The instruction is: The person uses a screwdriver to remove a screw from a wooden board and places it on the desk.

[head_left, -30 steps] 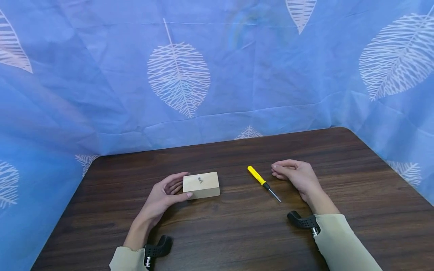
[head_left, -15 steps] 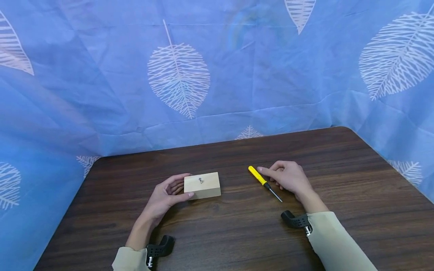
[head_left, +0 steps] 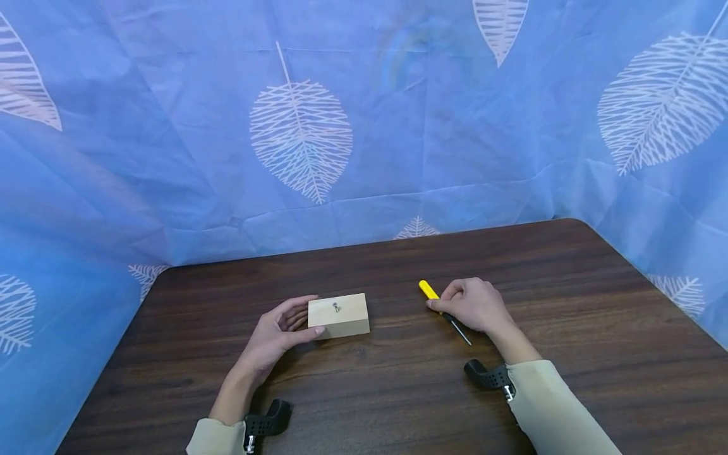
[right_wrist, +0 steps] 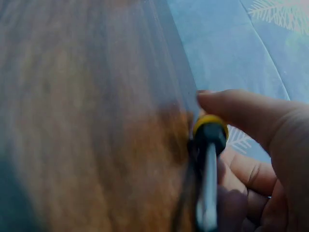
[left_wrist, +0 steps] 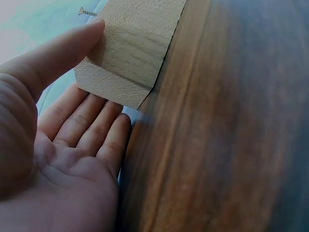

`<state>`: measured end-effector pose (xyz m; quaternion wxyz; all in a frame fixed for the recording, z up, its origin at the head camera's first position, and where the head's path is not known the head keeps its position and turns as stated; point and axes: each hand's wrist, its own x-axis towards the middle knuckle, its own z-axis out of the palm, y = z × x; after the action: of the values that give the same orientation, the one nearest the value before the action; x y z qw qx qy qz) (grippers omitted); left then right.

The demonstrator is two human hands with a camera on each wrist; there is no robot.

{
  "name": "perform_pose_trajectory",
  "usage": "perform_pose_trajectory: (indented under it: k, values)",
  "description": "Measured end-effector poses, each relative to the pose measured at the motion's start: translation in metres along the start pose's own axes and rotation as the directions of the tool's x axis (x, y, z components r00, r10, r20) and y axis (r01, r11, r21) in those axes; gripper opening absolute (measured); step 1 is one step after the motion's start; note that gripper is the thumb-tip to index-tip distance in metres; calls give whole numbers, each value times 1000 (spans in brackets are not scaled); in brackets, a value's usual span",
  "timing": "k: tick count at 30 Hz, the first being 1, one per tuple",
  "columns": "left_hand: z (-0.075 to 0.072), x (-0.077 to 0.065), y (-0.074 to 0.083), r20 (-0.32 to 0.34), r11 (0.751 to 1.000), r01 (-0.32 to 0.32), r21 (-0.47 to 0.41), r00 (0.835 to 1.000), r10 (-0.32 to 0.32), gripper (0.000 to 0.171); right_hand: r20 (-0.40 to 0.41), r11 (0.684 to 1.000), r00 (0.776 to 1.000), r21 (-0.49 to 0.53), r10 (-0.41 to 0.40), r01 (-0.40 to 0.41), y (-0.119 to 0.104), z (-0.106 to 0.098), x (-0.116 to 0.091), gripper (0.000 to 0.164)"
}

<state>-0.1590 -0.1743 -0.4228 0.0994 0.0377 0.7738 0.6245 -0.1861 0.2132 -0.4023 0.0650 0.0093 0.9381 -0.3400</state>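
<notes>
A pale wooden block (head_left: 347, 314) lies on the table, with a metal screw (head_left: 336, 308) standing up from its top. My left hand (head_left: 279, 332) holds the block's left end, thumb on the near side and fingers toward the far side. In the left wrist view the thumb (left_wrist: 72, 50) presses the block (left_wrist: 130, 53) near the screw (left_wrist: 88, 12). My right hand (head_left: 474, 305) pinches the yellow handle of a screwdriver (head_left: 428, 289), whose shaft points toward me. In the right wrist view the shaft (right_wrist: 208, 188) runs between thumb and curled fingers.
The dark wooden table (head_left: 387, 392) has rounded far corners. A blue cloth (head_left: 398, 126) with white leaf prints hangs behind it and along both sides. A black wrist mount (head_left: 267, 418) sits on the left wrist, another mount (head_left: 489, 376) on the right.
My right hand has moved left onto the screwdriver and its thumb and fingers have closed about the handle. The left hand and block have stayed in place.
</notes>
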Motion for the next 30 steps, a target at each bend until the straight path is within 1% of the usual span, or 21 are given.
perform_pose_trajectory:
  k: [2,3,4,5,6,8,10,12,13,15,18,22,24,26,28,30]
  values:
    - [0,-1,-1,0,1000,-1,-1,1000,1,67,24,991,1000,132,15,-18,4,0,1,41]
    - [0,-1,-1,1,1000,-2,-1,1000,2,67,36,977,999,210,19,-26,6,-1,2,43]
    - [1,-1,-1,1,1000,-3,-1,1000,3,67,46,953,999,301,24,-37,9,-1,2,45]
    - [1,-1,-1,0,1000,0,-3,1000,0,67,59,916,998,398,22,-44,11,-1,3,49]
    - [1,-1,-1,-1,1000,2,-5,1000,-2,66,73,868,997,493,20,-53,13,-1,3,51]
    - [1,-1,0,-5,1000,8,-7,1000,-8,66,92,765,996,643,-20,-44,15,-1,4,54]
    - [0,-2,0,-8,1000,7,-3,1000,-7,66,105,652,992,757,-73,-32,16,0,5,52]
    - [0,-2,1,-12,1000,9,0,1000,-9,66,110,542,986,840,-125,-25,15,2,6,44]
    - [0,-2,1,-12,1000,10,3,1000,-10,66,108,493,983,870,-148,-21,13,3,6,39]
    - [1,-2,2,-10,1000,4,9,1000,-4,67,96,407,979,913,-178,-15,9,6,8,30]
    - [1,-2,2,-13,1000,8,16,1000,-8,67,69,290,979,957,-194,-10,-1,14,12,21]
    - [0,-1,1,-16,1000,6,31,1000,-5,67,42,139,980,990,-195,-14,-18,26,18,16]
    - [0,0,1,-13,999,2,35,1000,-1,67,33,80,980,997,-196,-18,-28,32,21,15]
    - [-1,0,0,-8,999,-2,35,1000,2,67,31,50,981,999,-194,-22,-39,40,23,15]
    - [-1,1,-1,-5,1000,-4,31,1000,4,68,29,43,980,999,-195,-21,-51,47,26,15]
    - [-1,0,0,-5,1000,-6,25,1000,7,67,31,62,981,998,-194,-19,-63,53,28,16]
